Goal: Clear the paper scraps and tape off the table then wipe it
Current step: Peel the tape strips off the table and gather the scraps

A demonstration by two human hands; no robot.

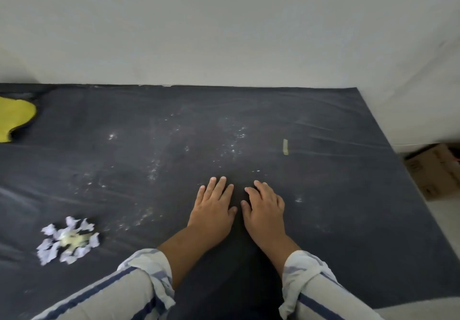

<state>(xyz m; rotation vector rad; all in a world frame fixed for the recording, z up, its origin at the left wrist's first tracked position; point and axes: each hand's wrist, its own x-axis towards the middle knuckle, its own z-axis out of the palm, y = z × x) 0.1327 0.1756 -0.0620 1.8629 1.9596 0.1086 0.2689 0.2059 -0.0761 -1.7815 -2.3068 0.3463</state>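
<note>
Hands flat and empty, left hand [213, 204] beside right hand [264, 204], fingers straight on table [323, 195]

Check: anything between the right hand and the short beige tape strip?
Head view: only dark table surface with a few white specks between right hand and short beige tape strip.

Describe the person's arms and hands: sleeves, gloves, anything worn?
The left hand and right hand are bare: no gloves, and no rings or watch show. The left sleeve and right sleeve are loose pale fabric with dark blue stripes, each rolled back into a cuff that leaves the lower forearm uncovered.
</note>
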